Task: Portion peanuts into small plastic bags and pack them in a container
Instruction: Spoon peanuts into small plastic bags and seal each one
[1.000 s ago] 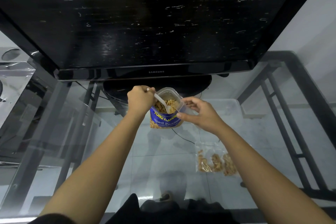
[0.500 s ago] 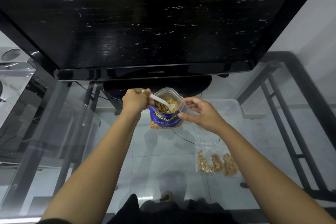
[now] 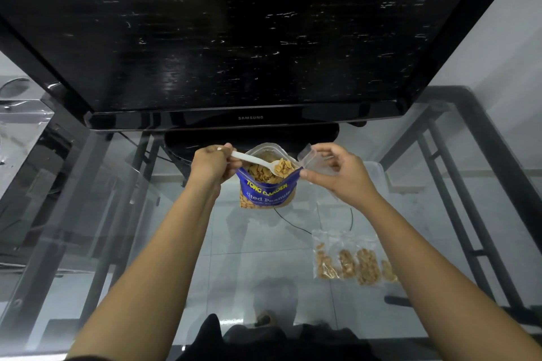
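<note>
peanut pouch [image 3: 265,184] on glass table [image 3: 164,243] | filled bags [image 3: 350,258] right-front | television [image 3: 234,32] behind

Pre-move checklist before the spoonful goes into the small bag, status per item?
1. Spoon loaded with peanuts: ok.
2. Left hand grips spoon handle: ok.
3. Right hand holds small clear bag: ok.
4. Small bag mouth open wide enough: cannot tell.
5. Peanut pouch upright on the glass table: ok, though nothing visibly steadies it.
6. Filled bags clear of the pour path: ok.
</note>
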`<state>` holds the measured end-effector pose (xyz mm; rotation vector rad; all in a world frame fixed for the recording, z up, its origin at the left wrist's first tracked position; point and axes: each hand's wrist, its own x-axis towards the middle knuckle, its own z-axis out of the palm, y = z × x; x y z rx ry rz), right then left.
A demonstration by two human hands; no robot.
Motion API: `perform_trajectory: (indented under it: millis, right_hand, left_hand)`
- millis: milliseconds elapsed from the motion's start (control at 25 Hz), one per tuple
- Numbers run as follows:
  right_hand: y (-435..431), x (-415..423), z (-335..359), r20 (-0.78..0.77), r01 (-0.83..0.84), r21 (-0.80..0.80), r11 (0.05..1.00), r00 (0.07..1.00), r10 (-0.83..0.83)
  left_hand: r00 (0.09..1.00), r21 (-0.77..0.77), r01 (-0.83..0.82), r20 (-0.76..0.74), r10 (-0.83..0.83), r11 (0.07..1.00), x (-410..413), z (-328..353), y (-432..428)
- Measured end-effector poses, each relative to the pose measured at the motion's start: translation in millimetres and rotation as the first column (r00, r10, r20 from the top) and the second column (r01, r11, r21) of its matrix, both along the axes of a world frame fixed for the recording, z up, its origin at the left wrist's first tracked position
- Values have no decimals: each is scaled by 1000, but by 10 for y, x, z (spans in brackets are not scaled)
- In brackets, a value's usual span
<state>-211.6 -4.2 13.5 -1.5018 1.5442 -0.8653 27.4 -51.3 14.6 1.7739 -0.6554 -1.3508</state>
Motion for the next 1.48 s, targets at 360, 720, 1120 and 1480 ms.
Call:
perform_trajectory:
  millis: [360,720,1120,1480]
  right_hand:
    - [-67,189,8,-257,-67,-83,994,965,44]
    - [-142,506,0,-214,-110,-77,991,973,91]
    - [-134,775,15,91,61,-116,991,995,-51]
    - [-61,615,-23,169,134,-52,990,978,-123]
  left_hand:
    - [992,-7,-107,-70,106,994,314,47,-31]
    - [999,-151,-38,18,41,988,359,438,-85]
    - [700,-413,547,703,-127,728,-29,1059,130]
    - [452,-284,743,881,-141,606,140,711,-18]
